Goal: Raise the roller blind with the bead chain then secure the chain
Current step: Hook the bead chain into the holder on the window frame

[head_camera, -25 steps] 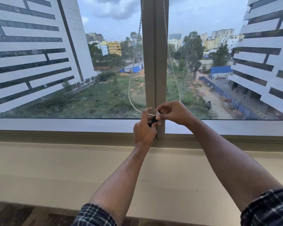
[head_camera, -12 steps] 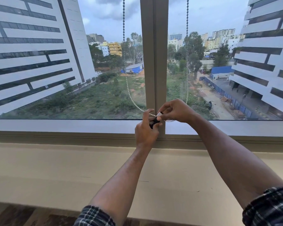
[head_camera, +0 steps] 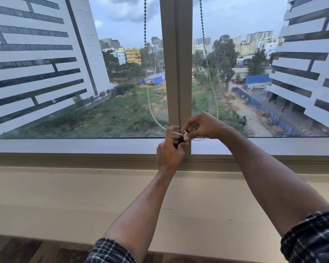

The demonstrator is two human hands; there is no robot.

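A white bead chain point(head_camera: 150, 109) hangs in two strands on either side of the window's centre post point(head_camera: 176, 63) and loops down to its foot. My left hand point(head_camera: 169, 150) grips a small black chain clip point(head_camera: 179, 141) fixed low on the post. My right hand point(head_camera: 201, 126) pinches the bottom of the chain loop right at the clip's top. The roller blind itself is out of view above the frame.
A wide beige sill point(head_camera: 84, 196) runs below the window frame point(head_camera: 65, 146). Tall white buildings and a green lot show through the glass. Checked sleeves cover both forearms at the bottom edge.
The two chain strands have spread apart and now hang straighter on each side of the post. My hands stay at the clip, the right fingers shifting slightly on the loop.
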